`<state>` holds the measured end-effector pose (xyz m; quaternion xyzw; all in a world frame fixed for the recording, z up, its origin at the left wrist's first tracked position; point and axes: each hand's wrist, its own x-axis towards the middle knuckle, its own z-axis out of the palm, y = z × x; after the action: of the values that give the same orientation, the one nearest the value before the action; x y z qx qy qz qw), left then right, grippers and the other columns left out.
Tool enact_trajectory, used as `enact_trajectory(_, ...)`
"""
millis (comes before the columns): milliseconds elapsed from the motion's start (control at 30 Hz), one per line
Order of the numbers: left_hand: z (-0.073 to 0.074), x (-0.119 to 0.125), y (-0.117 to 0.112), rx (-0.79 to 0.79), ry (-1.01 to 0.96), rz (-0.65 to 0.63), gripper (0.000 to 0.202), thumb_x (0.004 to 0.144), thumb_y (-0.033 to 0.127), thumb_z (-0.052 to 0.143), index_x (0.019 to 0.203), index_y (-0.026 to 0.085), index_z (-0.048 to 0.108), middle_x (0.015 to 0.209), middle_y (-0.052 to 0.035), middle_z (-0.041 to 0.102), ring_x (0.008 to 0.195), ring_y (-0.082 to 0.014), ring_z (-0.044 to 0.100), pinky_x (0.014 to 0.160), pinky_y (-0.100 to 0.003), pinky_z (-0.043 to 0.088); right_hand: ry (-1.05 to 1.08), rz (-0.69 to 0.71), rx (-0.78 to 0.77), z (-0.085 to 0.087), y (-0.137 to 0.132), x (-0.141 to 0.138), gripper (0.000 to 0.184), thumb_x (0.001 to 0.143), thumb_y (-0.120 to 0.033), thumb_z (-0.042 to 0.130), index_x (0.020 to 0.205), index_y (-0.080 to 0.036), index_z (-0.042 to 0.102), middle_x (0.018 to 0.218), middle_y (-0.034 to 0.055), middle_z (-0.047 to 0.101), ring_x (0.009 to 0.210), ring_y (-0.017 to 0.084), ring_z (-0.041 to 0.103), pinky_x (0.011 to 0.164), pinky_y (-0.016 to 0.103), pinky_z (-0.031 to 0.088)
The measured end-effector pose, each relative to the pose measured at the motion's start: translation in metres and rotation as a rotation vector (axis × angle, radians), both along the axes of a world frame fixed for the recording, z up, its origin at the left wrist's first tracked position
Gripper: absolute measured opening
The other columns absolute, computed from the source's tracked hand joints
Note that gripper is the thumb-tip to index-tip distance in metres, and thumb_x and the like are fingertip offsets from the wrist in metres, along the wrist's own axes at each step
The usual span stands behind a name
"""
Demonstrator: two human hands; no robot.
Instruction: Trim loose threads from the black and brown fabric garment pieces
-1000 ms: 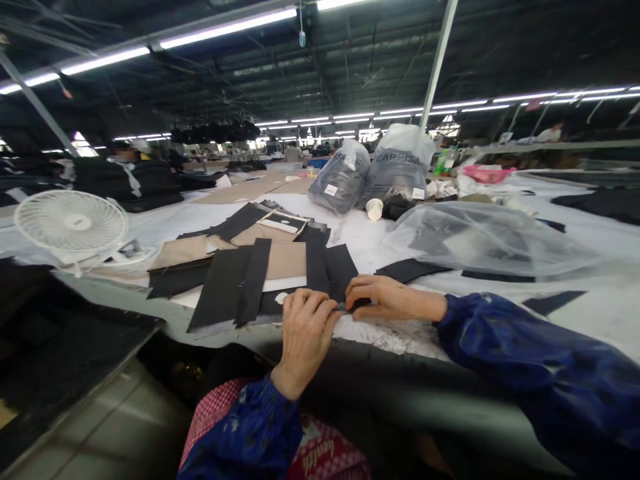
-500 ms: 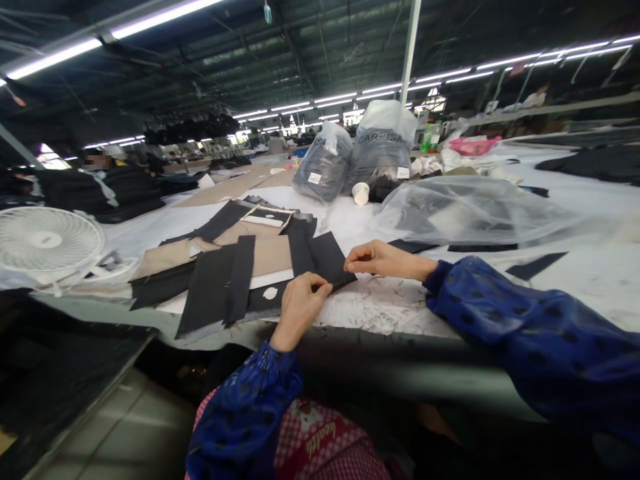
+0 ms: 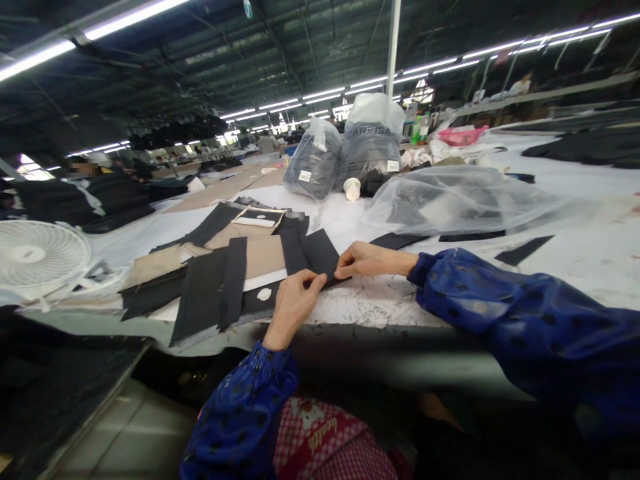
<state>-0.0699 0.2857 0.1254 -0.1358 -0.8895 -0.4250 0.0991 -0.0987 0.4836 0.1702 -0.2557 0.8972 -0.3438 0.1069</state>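
L hand (image 3: 293,308) curled, fingertips pinching near edge of black fabric strip (image 3: 317,253). R hand (image 3: 373,260) fingers nearly closed at strip's R corner, grip unclear. Strip lies over beige card (image 3: 263,257), near edge of white table (image 3: 380,307); more black pcs (image 3: 200,293) to L. Far R: poly sheet (image 3: 450,203). Far: grey bags (image 3: 371,137), cup (image 3: 352,189). Near L: fan (image 3: 35,253).

Left hand (image 3: 293,308) bent at the wrist, right hand (image 3: 370,260) stretched inward, both apparently pinching
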Motion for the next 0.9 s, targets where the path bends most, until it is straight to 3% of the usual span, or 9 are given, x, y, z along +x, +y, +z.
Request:
enact_trajectory(133, 0.000, 0.001, 0.002, 0.040, 0.022, 0.003, 0.021, 0.075, 0.035, 0.065, 0.090, 0.022, 0.063, 0.064, 0.0035, 0.060, 0.063, -0.0151, 0.054, 0.059, -0.024, 0.034, -0.080, -0.042, -0.034, 0.000, 0.000, 0.000, 0.027, 0.069, -0.038, 0.065, 0.071, -0.011, 0.070, 0.062, -0.0003, 0.059, 0.059, 0.011, 0.045, 0.054, 0.024, 0.032)
enact_trajectory(300, -0.004, -0.001, 0.005, -0.007, 0.011, 0.005, 0.012, 0.073, 0.032, 0.064, 0.068, 0.021, 0.066, 0.071, -0.0008, 0.064, 0.070, -0.0171, 0.055, 0.062, -0.026, 0.036, -0.117, -0.059, -0.046, 0.001, -0.001, 0.004, 0.023, 0.066, -0.035, 0.067, 0.067, -0.013, 0.070, 0.060, -0.0009, 0.058, 0.058, 0.011, 0.044, 0.053, 0.024, 0.031)
enact_trajectory(500, -0.003, -0.001, 0.010, -0.025, -0.032, 0.102, 0.013, 0.072, 0.032, 0.066, 0.068, 0.020, 0.068, 0.073, -0.0043, 0.068, 0.073, -0.0208, 0.060, 0.064, -0.029, 0.040, -0.118, -0.075, -0.030, -0.001, -0.001, 0.003, 0.021, 0.066, -0.034, 0.066, 0.067, -0.013, 0.070, 0.061, -0.0006, 0.059, 0.060, 0.011, 0.045, 0.053, 0.024, 0.032)
enact_trajectory(733, 0.005, 0.003, 0.013, -0.131, -0.044, 0.138, 0.012, 0.072, 0.029, 0.065, 0.063, 0.021, 0.068, 0.071, -0.0055, 0.069, 0.072, -0.0232, 0.061, 0.064, -0.031, 0.038, -0.071, -0.062, 0.018, -0.005, -0.002, -0.001, 0.021, 0.067, -0.033, 0.066, 0.068, -0.012, 0.069, 0.064, 0.0013, 0.062, 0.062, 0.012, 0.049, 0.055, 0.023, 0.036)
enact_trajectory(900, 0.012, 0.005, 0.016, -0.220, -0.086, 0.148, 0.013, 0.074, 0.030, 0.062, 0.069, 0.020, 0.070, 0.080, -0.0069, 0.072, 0.080, -0.0247, 0.063, 0.066, -0.032, 0.038, -0.046, -0.090, 0.059, -0.006, -0.004, 0.000, 0.019, 0.068, -0.031, 0.064, 0.068, -0.013, 0.069, 0.064, 0.0010, 0.062, 0.062, 0.013, 0.050, 0.054, 0.023, 0.035)
